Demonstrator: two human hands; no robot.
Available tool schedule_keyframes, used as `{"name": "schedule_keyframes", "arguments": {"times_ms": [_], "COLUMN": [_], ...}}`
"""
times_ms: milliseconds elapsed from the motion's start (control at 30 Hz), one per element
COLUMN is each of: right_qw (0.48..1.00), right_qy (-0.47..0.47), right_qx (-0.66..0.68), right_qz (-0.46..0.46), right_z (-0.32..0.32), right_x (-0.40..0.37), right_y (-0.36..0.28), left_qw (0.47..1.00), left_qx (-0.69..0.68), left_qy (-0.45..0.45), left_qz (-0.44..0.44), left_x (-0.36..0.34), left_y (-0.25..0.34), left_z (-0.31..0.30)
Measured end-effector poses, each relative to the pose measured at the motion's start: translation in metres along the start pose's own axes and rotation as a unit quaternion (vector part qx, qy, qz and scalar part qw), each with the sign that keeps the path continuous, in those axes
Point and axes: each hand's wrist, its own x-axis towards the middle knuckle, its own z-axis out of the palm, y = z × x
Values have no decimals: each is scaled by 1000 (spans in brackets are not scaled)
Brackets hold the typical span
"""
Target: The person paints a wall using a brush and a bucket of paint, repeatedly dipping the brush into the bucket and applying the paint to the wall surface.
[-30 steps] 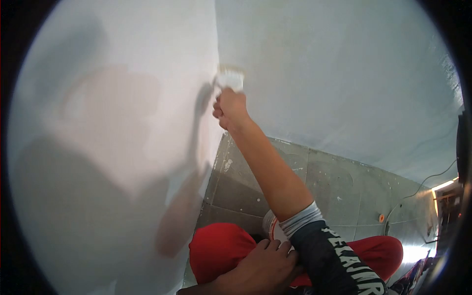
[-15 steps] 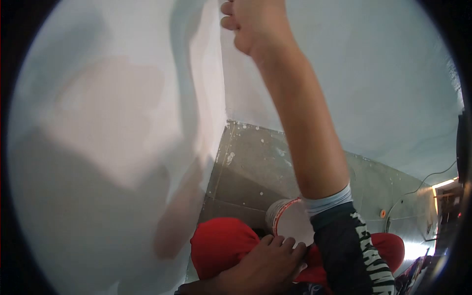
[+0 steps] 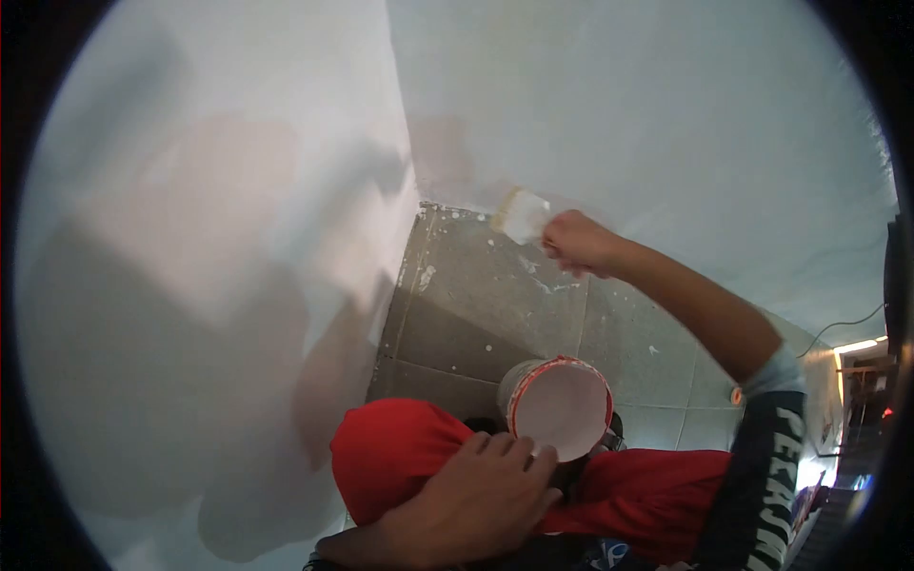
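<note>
White-coated brush (image 3: 522, 215), beyond the bucket (image 3: 560, 407), sits in the closed grip of the right hand (image 3: 576, 243), bristles angled to the wall (image 3: 619, 114) base; left hand (image 3: 476, 495), beside the bucket, rests open on the knee (image 3: 390, 457), bracing.

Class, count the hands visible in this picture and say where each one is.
2. The right hand grips a paintbrush low on the wall, near the floor. The left hand rests on red cloth beside the paint bucket. None seems hidden.
</note>
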Motion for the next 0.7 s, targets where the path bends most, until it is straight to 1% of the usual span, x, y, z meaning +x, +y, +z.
{"name": "schedule_keyframes", "arguments": {"times_ms": [33, 67, 100, 133, 167, 200, 233, 267, 300, 333, 367, 400, 433, 467, 500, 533, 567, 600, 633, 667, 700], "right_qw": [999, 996, 992, 992, 990, 984, 980, 976, 970, 978, 961, 928, 936, 980, 992, 991, 989, 989, 989, 989, 988], "right_qy": [9, 4, 1, 4, 10, 20, -8, -28, -31, -44, -54, -60, -83, -40, -29, -32, -43, -46, -43, -34, -33], "right_qx": [-50, -86, -120, -112, -143, -174, -191, -201, -209, -181, -244, -323, -321, -187, -117, -126, -139, -135, -134, -136, -134], "right_qz": [-5, 21, 47, 51, 10, -28, -59, -83, -119, -97, -119, -177, -118, -64, -47, -31, -21, -35, -45, -55, -66], "right_z": [-12, -26, -37, -43, -50, -60, -69, -75, -76, -73, -70, -65, -60, -60, -50, -45, -41, -34, -26, -22, -17], "right_x": [-29, -56, -75, -86, -98, -110, -109, -99, -83, -71, -48, -28, -2, -33, -14, -4, 3, 10, 17, 23, 24], "right_y": [4, 5, 11, 24, 38, 52, 71, 96, 118, 132, 147, 163, 168, 153, 160, 160, 160, 161, 160, 158, 154], "left_qw": [999, 999, 999, 998, 998, 997, 996, 998, 993, 984, 983, 981, 982, 983, 981, 980, 994, 986, 950, 890, 895], "left_qx": [13, 12, 28, 46, 47, 46, 46, 51, 42, 38, 86, 133, 140, 152, 164, 177, 31, -116, -262, -401, -392], "left_qy": [36, 30, 21, 11, 1, 9, 12, -10, -27, -56, -66, -68, -100, -69, -28, -36, -78, -112, -168, -218, -215], "left_qz": [-1, 0, -26, -49, -39, -60, -74, -41, -108, -165, -147, -127, -79, -81, -96, -88, -65, -48, -22, 10, 5], "left_x": [2, 4, 7, 10, 13, 15, 20, 24, 26, 31, 35, 39, 45, 48, 53, 62, 72, 80, 89, 105, 113], "left_y": [-1, 0, 0, 0, 0, 1, 2, 4, 7, 12, 20, 27, 31, 37, 44, 50, 56, 69, 85, 106, 121], "left_z": [0, -1, -3, -4, -5, -6, -6, -7, -8, -8, -6, -5, -1, 4, 5, 7, 12, 13, 14, 17, 27]}}
